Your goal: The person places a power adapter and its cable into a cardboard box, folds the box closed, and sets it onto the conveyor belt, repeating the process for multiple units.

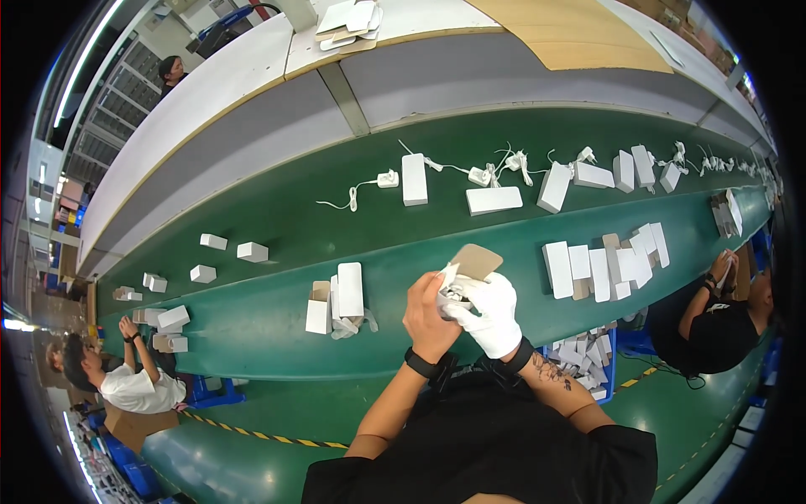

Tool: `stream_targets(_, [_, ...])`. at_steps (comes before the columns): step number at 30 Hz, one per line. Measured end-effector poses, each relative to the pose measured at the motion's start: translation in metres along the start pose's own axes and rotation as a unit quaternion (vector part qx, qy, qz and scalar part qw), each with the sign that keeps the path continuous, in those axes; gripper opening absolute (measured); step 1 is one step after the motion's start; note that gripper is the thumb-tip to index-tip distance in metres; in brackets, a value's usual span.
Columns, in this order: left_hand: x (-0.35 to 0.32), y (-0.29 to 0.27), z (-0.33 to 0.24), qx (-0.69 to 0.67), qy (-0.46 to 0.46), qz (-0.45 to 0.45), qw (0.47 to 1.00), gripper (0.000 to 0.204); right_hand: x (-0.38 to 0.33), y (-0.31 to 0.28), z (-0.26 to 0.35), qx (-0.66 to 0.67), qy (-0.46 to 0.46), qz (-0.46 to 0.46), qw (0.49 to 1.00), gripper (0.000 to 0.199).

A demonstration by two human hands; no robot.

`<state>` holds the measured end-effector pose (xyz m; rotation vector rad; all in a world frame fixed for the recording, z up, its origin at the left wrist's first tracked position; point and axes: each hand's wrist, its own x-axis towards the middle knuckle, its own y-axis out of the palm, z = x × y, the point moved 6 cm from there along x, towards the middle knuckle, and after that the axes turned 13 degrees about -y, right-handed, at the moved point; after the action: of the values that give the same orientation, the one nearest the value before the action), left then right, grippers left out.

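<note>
We see a small white carton (478,261) held between both hands above the green tabletop (252,332), its brown-lined flap tipped up and rightward. Its mouth seems to face us; whitish contents show there, too small to identify, and the hands hide its long axis. Our bare left hand (431,316) curls its fingers around one side; the gloved right hand's (490,316) fingers pinch the near edge. Leftward, an open carton (318,317) stands upright. A blue bin (612,359) holds many white boxes (578,354).
</note>
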<state>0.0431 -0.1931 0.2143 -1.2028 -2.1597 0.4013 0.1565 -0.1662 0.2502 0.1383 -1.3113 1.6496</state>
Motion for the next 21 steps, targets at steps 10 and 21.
stream_targets(10, [0.006, -0.002, -0.005, -0.039, -0.005, 0.126, 0.991, 0.077, -0.002, 0.002, -0.030, 0.486, 0.317, -0.102, 0.808, 0.046])
stream_targets(21, [0.001, 0.006, -0.002, -0.027, -0.043, 0.145, 0.988, 0.086, -0.005, 0.000, 0.006, 0.114, 0.059, 0.010, 0.992, 0.046])
